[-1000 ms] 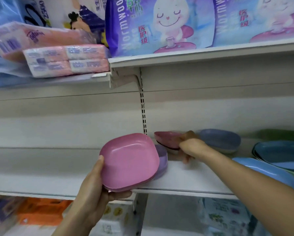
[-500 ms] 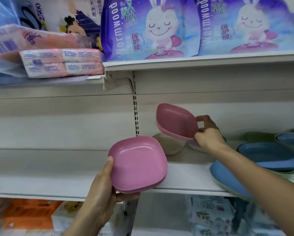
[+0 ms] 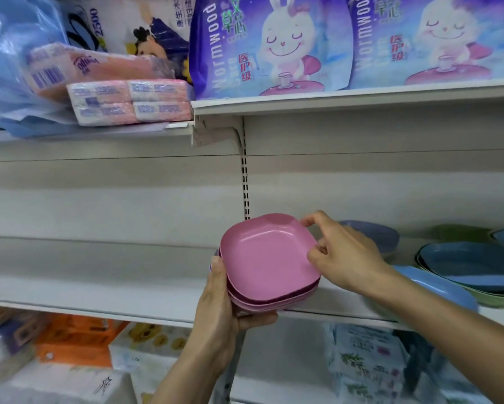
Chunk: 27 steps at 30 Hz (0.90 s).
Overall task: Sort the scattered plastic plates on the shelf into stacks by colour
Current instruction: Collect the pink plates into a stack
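A small stack of pink square plates (image 3: 267,266) is held over the front edge of the white shelf (image 3: 99,290). My left hand (image 3: 224,304) grips the stack from below and from its left side. My right hand (image 3: 341,255) pinches the right rim of the top pink plate, which sits on the stack. To the right on the shelf lie a light blue plate (image 3: 437,287), a dark blue plate on a green one (image 3: 472,265), and a purple-blue plate (image 3: 373,233) behind my right hand.
The upper shelf (image 3: 347,97) carries purple bunny-print packs (image 3: 268,45) and pink tissue packs (image 3: 128,102). A slotted upright (image 3: 245,185) runs down the back panel. Boxes and packets fill the shelf below (image 3: 78,345).
My right hand has carried a pink plate from the back of the shelf down and left onto the pink stack in my left hand. The camera has shifted slightly.
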### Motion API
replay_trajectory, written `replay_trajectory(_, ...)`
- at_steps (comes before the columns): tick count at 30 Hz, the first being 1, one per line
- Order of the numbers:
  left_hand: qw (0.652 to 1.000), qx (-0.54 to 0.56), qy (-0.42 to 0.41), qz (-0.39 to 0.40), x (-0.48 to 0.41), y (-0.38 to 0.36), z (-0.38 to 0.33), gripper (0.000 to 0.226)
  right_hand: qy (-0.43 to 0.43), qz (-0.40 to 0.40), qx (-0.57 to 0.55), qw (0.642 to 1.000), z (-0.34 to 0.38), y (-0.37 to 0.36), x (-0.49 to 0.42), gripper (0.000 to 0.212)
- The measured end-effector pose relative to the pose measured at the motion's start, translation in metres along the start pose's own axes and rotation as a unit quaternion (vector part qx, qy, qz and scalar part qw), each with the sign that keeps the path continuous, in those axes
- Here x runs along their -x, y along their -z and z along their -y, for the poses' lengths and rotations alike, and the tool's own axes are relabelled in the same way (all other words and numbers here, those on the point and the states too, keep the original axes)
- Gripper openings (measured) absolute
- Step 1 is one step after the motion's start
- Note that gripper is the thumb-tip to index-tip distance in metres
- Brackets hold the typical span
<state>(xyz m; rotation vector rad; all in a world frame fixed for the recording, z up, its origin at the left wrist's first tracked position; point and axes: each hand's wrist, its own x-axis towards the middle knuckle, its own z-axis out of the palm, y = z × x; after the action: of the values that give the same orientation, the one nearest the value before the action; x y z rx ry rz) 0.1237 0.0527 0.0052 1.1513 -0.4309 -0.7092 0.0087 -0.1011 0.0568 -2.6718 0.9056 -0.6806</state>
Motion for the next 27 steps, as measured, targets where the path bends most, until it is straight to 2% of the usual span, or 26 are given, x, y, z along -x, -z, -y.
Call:
replay_trajectory(3,1.000,0.009,-0.001,0.012,0.001,-0.001,0.002,0.061,0.003,0.003,0.009,1.000,-0.003,-0.001,0.004,0.045)
replay_trajectory(7,1.000,0.017,-0.005,0.009,0.000,0.000,0.008,0.048,0.023,0.002,0.074,0.997,-0.007,-0.004,0.011,0.037)
replay_trajectory(8,1.000,0.021,-0.006,0.002,0.000,-0.001,0.008,0.045,0.013,0.013,0.051,0.999,-0.008,-0.002,0.012,0.032)
replay_trajectory(9,1.000,0.019,-0.004,-0.001,0.001,-0.002,0.009,0.042,-0.009,0.040,-0.019,0.999,-0.009,0.000,0.012,0.029)
replay_trajectory(11,1.000,-0.005,-0.008,0.021,0.002,-0.006,0.011,0.039,-0.046,0.108,-0.211,0.970,-0.013,0.002,0.013,0.025)
replay_trajectory(13,0.995,-0.080,-0.049,0.045,0.003,-0.008,0.014,0.042,-0.070,0.143,-0.281,0.946,-0.022,0.005,0.014,0.027)
replay_trajectory(15,0.958,-0.235,-0.164,0.026,-0.007,0.000,0.018,0.045,-0.111,0.149,-0.281,0.942,-0.033,0.010,0.017,0.028)
replay_trajectory(17,0.865,-0.410,-0.286,-0.031,-0.025,0.020,0.022,0.056,-0.154,0.146,-0.271,0.939,-0.046,0.016,0.018,0.027)
replay_trajectory(19,0.776,-0.536,-0.327,-0.060,-0.047,0.040,0.028,0.066,-0.176,0.148,-0.247,0.941,-0.055,0.022,0.019,0.025)
replay_trajectory(21,0.717,-0.604,-0.345,-0.041,-0.067,0.056,0.036,0.064,-0.182,0.162,-0.229,0.943,-0.059,0.023,0.018,0.022)
replay_trajectory(22,0.708,-0.616,-0.346,-0.022,-0.076,0.060,0.040,0.061,-0.183,0.173,-0.221,0.942,-0.058,0.023,0.018,0.022)
replay_trajectory(25,0.728,-0.610,-0.313,0.031,-0.093,0.060,0.038,0.049,-0.185,0.210,-0.201,0.939,-0.051,0.015,0.016,0.023)
replay_trajectory(27,0.724,-0.612,-0.317,0.045,-0.103,0.056,0.036,0.037,-0.190,0.224,-0.186,0.938,-0.047,0.008,0.013,0.026)
